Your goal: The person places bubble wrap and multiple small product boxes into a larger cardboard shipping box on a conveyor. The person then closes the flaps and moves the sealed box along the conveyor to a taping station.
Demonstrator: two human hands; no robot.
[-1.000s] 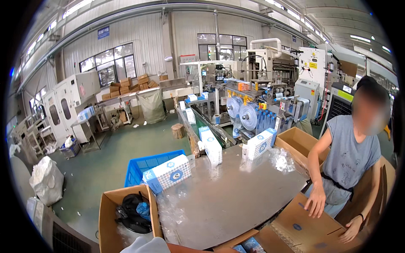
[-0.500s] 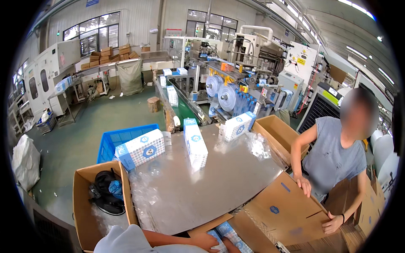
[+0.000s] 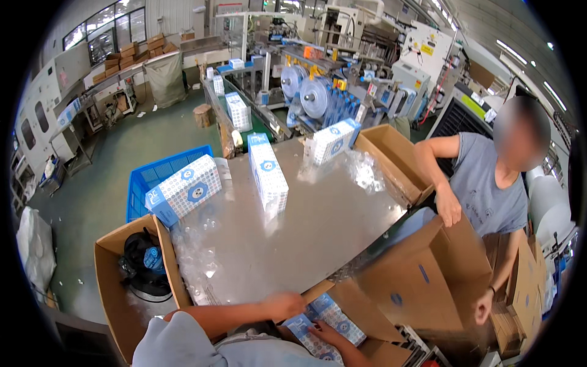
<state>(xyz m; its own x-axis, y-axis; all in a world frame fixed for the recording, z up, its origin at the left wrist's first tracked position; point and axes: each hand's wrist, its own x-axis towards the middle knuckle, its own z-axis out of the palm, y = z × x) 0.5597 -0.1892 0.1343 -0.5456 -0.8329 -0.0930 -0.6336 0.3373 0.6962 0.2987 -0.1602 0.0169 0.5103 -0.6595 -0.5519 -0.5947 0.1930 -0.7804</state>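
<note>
My left hand (image 3: 285, 303) reaches across from the lower left, fingers curled at the flap of an open brown carton (image 3: 318, 292) by the near edge of the steel table (image 3: 318, 226). Just below, my right hand (image 3: 326, 334) lies on a blue-and-white patterned pack (image 3: 333, 315) inside that carton. More such packs are on the table: one upright in the middle (image 3: 269, 177), one tilted at the left edge (image 3: 183, 191), one at the far side (image 3: 333, 140).
A co-worker in a grey top stands at right, both hands (image 3: 450, 211) on a large brown carton (image 3: 422, 281). An open carton (image 3: 391, 156) sits at the table's far right, a blue crate (image 3: 156, 177) and a carton holding black items (image 3: 140, 269) at left. Packing machinery behind.
The view has tipped downward and my two hands have come into sight at the carton. The co-worker has tilted the large carton up against the table.
</note>
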